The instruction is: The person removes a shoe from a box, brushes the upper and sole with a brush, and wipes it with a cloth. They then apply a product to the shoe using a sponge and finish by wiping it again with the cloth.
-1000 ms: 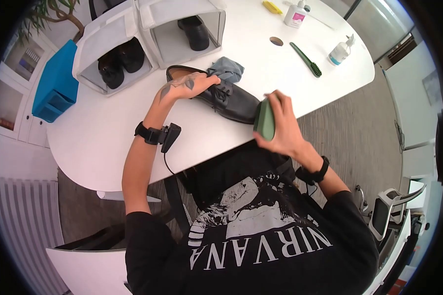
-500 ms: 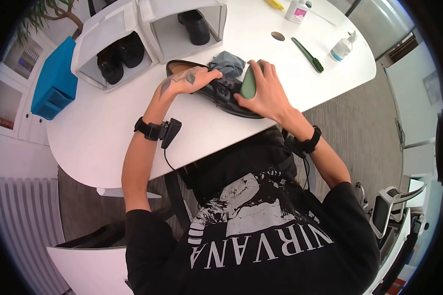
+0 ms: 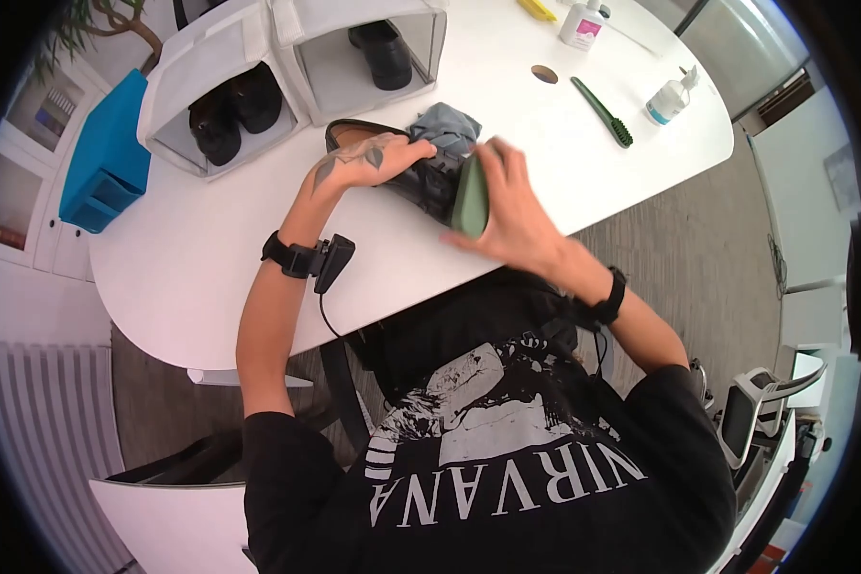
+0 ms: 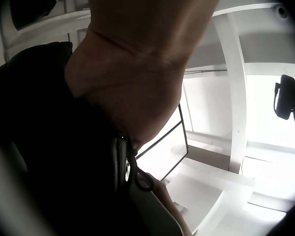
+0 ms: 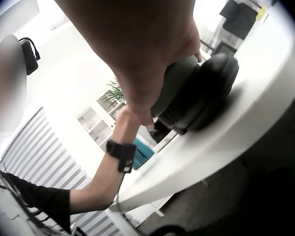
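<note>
A black lace-up leather shoe [image 3: 409,187] lies on the white table in the head view, its toe pointing right. My left hand [image 3: 371,161] grips it near the ankle opening, thumb side beside the laces; the curled fingers are mostly hidden. In the left wrist view the shoe [image 4: 44,132] is a dark mass with a lace loop. My right hand [image 3: 526,215] holds a green-backed shoe brush [image 3: 471,199] across the front of the shoe. From the right wrist, the dark bristles of the brush [image 5: 176,83] lie against the shoe. A crumpled grey-blue cloth [image 3: 446,126] sits just behind the laces.
Two white shoe boxes [image 3: 292,62] with black shoes inside stand at the back left, beside a blue organizer [image 3: 105,158]. Toward the right lie a green long-handled brush [image 3: 603,113], a pump bottle [image 3: 668,100] and a white bottle [image 3: 582,27]. The table has a cable hole [image 3: 544,74].
My right hand has swept the brush from the toe tip back toward the laces, then slightly down the shoe's near side. The left hand keeps its hold and the shoe stays in place.
</note>
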Demonstrator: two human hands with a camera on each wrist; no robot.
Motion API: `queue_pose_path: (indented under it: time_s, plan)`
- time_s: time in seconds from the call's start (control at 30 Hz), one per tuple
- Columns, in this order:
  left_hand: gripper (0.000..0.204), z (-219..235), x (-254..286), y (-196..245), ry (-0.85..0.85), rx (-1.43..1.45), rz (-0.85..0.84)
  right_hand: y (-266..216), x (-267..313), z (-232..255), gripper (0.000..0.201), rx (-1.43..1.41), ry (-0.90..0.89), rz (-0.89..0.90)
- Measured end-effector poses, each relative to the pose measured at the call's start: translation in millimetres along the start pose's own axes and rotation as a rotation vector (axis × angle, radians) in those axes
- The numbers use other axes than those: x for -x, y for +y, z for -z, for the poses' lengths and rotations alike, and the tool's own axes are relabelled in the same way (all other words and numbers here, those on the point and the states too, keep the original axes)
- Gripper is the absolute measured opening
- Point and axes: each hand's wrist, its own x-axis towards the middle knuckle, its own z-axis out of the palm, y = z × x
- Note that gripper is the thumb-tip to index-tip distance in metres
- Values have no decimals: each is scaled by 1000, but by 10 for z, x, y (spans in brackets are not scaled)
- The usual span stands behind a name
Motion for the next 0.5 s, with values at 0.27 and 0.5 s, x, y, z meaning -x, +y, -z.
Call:
queue_pose_path:
  time_s: [0.27, 0.5]
  plan:
    - [40, 13, 53, 58, -1, 130, -11, -70, 17, -25, 117, -20, -24, 53]
    - [33, 112, 56, 133, -70, -18, -51, -132, 98, -74, 113, -98, -17, 57]
